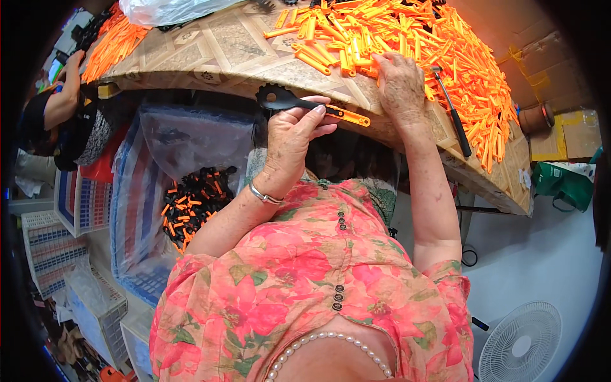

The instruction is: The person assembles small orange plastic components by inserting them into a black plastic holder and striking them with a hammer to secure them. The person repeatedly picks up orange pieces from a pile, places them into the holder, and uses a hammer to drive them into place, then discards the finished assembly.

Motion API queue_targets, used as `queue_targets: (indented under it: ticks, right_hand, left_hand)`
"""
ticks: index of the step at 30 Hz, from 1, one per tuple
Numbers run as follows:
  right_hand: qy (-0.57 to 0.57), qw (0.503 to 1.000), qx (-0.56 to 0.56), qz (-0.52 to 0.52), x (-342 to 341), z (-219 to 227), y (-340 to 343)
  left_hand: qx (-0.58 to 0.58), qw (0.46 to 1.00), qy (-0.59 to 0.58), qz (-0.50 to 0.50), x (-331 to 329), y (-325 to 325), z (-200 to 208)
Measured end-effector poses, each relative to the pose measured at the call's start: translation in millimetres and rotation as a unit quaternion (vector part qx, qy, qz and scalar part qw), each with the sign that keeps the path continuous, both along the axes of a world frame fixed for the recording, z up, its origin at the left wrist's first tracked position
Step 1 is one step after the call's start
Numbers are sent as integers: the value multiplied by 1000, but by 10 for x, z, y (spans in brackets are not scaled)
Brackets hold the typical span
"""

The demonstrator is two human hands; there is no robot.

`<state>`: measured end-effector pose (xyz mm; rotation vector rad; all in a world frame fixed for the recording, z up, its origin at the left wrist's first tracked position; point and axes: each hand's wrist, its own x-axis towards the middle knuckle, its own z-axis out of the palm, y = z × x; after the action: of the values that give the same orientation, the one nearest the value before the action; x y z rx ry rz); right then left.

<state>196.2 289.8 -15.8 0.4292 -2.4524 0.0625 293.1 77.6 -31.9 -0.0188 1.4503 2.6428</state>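
Observation:
My left hand (289, 137) is closed round a black pasta server (278, 99) with a toothed, holed head and an orange strip on its handle. Thumb and fingers grip it where the black neck meets the orange part, just off the table's near edge. Over the table, my right hand (402, 89) bends its fingers at the near side of a large pile of orange handle pieces (407, 32). One orange handle piece shows under those fingers, though its grip is partly hidden by the hand.
A small hammer (453, 114) with a black grip lies on the patterned table (223, 48). Below left, a lined basket (130, 191) holds black-and-orange utensils (200, 200). Another person's arm (63, 102) reaches in at the far left. A white fan (522, 344) stands lower right.

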Motion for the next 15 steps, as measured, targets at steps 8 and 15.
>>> queue_targets:
  ticks: [8, 15]
  right_hand:
    - [22, 999, -39, -23, -24, 114, 81]
    - [-12, 988, -107, 110, -24, 21, -446]
  left_hand:
    - [12, 1000, 1, 11, 26, -25, -16]
    - [20, 1000, 1, 11, 21, -11, -29]
